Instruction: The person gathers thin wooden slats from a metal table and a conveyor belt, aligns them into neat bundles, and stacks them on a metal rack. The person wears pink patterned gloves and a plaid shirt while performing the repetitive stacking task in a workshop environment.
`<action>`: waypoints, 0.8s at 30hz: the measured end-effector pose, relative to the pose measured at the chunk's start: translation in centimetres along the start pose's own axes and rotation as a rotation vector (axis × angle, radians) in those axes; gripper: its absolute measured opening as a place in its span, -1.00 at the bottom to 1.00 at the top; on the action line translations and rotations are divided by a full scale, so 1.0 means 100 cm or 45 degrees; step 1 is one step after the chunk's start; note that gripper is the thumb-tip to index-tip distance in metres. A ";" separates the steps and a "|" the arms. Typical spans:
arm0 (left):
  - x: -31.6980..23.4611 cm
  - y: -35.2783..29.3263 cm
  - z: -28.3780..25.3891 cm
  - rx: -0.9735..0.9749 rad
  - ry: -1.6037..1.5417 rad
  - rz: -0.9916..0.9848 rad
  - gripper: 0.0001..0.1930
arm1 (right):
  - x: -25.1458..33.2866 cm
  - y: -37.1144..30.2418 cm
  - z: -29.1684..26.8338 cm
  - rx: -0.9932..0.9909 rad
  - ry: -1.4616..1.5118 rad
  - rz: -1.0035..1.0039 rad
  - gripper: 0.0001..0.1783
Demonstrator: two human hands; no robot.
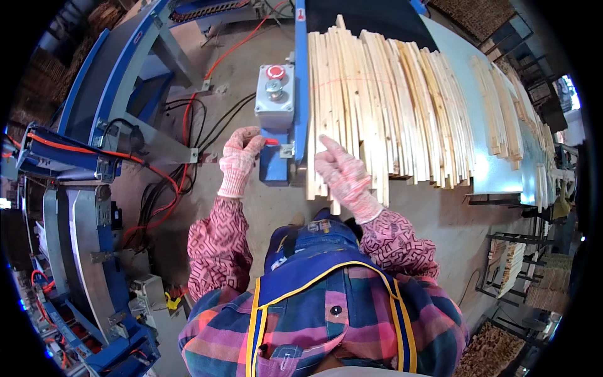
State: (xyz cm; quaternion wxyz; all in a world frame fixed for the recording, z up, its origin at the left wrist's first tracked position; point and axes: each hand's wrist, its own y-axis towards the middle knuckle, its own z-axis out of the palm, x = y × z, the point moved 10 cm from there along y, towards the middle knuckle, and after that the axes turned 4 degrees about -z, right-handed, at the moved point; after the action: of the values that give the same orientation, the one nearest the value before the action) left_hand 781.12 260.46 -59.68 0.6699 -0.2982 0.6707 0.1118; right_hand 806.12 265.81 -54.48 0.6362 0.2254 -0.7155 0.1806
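Observation:
My left hand (239,156), in a pale speckled knit glove, is closed, its fingertips pinching a small red stick-like thing (271,142). It is beside the blue post under the control box (274,110); whether the red thing touches the post I cannot tell. My right hand (344,173), gloved alike, hovers over or rests on the near left ends of long pale wooden strips (402,113). Its index finger points forward; the other fingers are partly bent, and I see nothing held. The strips lie side by side with uneven ends, a thin red line crossing them.
A red push button (275,73) and a metal knob (274,90) are on the grey box. Blue-framed conveyors (94,94) stand at left, with orange hoses and black cables (157,195) on the floor. More strips (496,119) lie on a shiny metal table (496,179) at right.

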 end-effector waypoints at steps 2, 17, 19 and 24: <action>0.018 0.035 0.002 -0.009 0.145 0.111 -0.77 | -0.011 0.005 -0.039 -0.057 0.037 0.036 -0.37; 0.022 0.036 -0.011 -0.312 0.055 0.287 -0.23 | 0.018 0.047 -0.287 -0.410 -1.237 -0.579 -0.26; 0.020 0.028 -0.020 -0.453 0.022 0.291 -0.27 | 0.014 0.098 -0.321 -0.561 -1.702 -0.342 -0.14; -0.028 0.009 -0.065 -0.715 -0.119 0.580 -0.43 | -0.021 0.156 -0.329 -0.307 -1.937 0.296 -0.13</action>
State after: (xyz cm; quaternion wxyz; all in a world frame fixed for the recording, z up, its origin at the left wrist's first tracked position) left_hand 775.05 258.29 -56.72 0.5498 -0.3080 0.6315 0.4516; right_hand 824.98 296.97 -52.03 -0.0324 0.1402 -0.9889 -0.0372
